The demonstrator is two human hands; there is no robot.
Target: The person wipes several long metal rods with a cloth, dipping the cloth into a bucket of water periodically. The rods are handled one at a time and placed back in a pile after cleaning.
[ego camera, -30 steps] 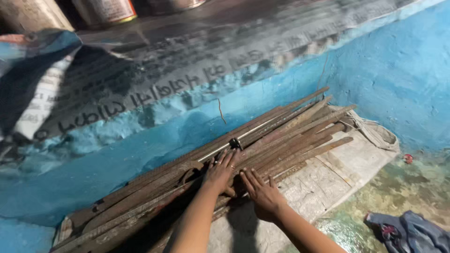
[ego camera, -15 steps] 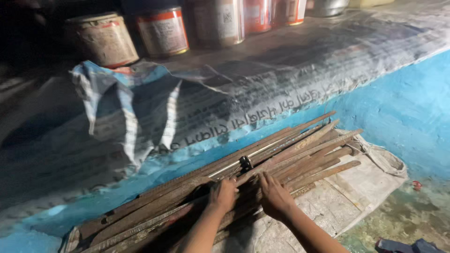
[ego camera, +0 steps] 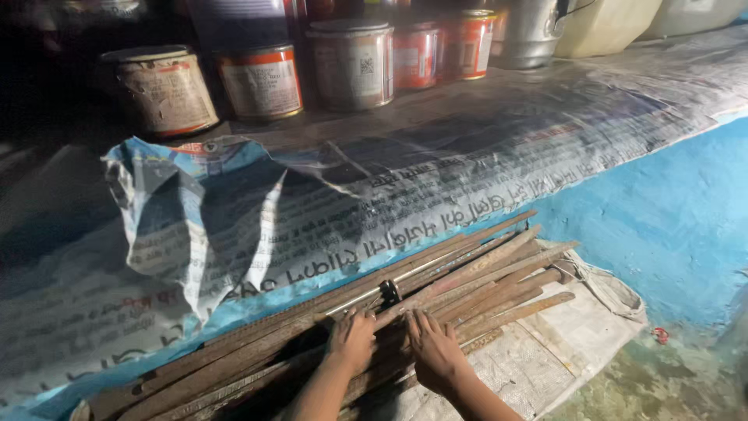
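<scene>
Both flat: left hand & right hand, fingers spread, pressed on rusty metal rods near blue wall.

View has tilted upward: row of round labelled tin cans on the newspaper-covered shelf now fully in frame, floor mostly out. Left hand and right hand shifted slightly along the bundle of long rusty metal strips, now fingers flat, side by side.

A bundle of long, rusty brown metal rods lies flat, slanting along the back edge of the newspaper-covered floor mat.
</scene>
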